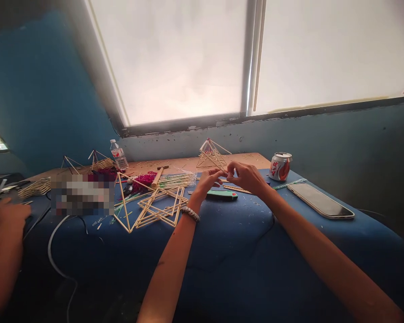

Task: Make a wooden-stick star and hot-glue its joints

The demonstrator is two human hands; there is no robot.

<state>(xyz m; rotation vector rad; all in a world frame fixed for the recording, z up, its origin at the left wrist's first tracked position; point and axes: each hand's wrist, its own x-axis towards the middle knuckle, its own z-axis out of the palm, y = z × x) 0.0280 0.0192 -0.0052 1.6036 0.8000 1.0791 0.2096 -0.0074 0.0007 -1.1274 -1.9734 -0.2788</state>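
Left hand (208,183) and right hand (248,177) met over the desk (229,251), fingers curled narrow, tips together. Couldn't tell what they held; too small, fingers in the way. Pyramid (209,154) stood just beyond the left hand, on the desk's far side; contact unclear. Thin pale sticks, lashed at a peak.

Cutter (224,195), green body, lay just below the hands. Flat stick frames (161,211), triangular and overlapping, sat left of the left wrist.

Containers: can (280,167), metal, upright, right of the right hand; contents not visible. Bottle (119,157), clear plastic, capped, far left; couldn't tell if it held anything.

Also: phone (321,200), flat glass slab, near the can. Fuzzy red string (144,180) heaped beside a hammer (158,176). Desk covering blue, scattered with chips. Co-worker's hand (8,217) at far left, blurred.
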